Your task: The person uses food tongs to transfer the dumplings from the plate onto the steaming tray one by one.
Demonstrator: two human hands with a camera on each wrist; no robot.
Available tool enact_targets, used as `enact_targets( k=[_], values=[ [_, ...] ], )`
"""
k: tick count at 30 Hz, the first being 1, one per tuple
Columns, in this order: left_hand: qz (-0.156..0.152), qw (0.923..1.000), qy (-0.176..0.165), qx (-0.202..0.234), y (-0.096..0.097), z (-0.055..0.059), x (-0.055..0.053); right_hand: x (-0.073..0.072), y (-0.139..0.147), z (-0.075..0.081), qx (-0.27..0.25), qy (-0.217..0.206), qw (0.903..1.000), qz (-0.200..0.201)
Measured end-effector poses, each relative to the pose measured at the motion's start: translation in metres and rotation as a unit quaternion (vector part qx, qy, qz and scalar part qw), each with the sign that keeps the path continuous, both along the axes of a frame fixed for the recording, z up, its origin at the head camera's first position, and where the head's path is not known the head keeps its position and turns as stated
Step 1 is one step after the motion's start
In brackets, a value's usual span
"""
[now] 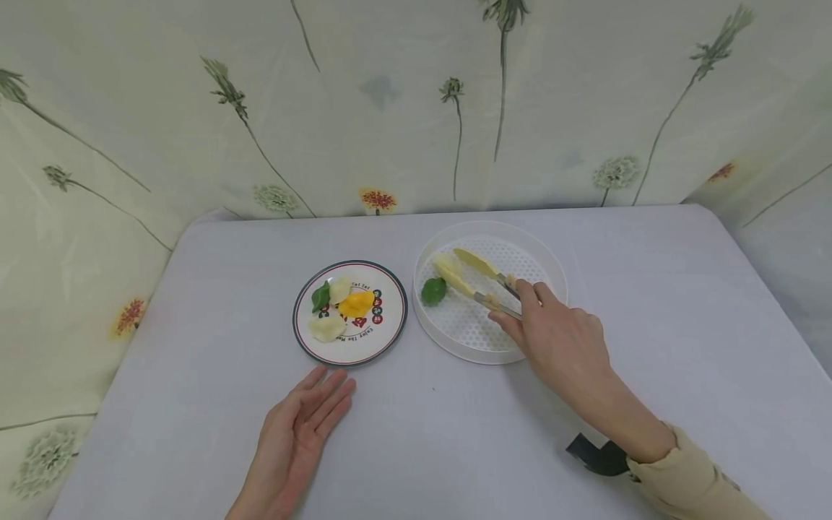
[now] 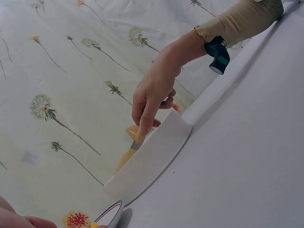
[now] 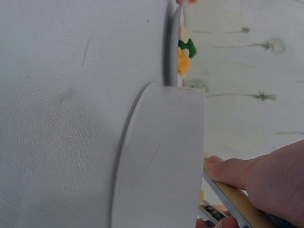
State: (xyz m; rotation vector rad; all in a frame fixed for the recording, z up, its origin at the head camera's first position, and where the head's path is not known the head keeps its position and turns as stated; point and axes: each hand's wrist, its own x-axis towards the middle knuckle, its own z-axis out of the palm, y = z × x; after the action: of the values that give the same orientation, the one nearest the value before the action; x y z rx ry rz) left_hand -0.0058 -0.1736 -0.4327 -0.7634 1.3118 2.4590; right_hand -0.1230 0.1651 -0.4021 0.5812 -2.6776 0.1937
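My right hand grips a pair of tongs with yellow tips and metal arms, reaching into a round white steamer tray with a perforated bottom. The tong tips are spread apart; one lies right at a pale dumpling-like piece near the tray's left wall. Just in front of that piece is a round green one. In front of the round plate, my left hand has its fingers extended, fingertips near the rim. On the plate lie a yellow piece, a green piece and two pale pieces.
A white cloth covers the table, and a flower-printed sheet hangs behind it. The plate stands just left of the tray, with a narrow gap between them. A dark wrist-worn device sits below the right wrist.
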Motion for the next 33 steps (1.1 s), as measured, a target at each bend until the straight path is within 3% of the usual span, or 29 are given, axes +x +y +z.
enact_targets(
  k=[9,18,27,33],
  values=[
    [-0.003,1.0000,0.004,-0.004,0.001,0.002,0.000,0.000,0.000,0.001,0.003,-0.001,1.0000,-0.002],
    [-0.005,0.9999,0.014,-0.004,0.001,0.003,-0.001,0.000,-0.001,0.003,0.000,0.024,0.9997,0.008],
    [-0.003,0.9999,0.008,-0.008,0.001,0.002,-0.001,0.009,-0.013,0.014,0.005,-0.023,0.9997,-0.004],
    [-0.001,1.0000,0.007,-0.006,0.000,0.001,0.001,0.019,-0.024,0.017,0.013,-0.016,0.9995,0.026]
  ],
)
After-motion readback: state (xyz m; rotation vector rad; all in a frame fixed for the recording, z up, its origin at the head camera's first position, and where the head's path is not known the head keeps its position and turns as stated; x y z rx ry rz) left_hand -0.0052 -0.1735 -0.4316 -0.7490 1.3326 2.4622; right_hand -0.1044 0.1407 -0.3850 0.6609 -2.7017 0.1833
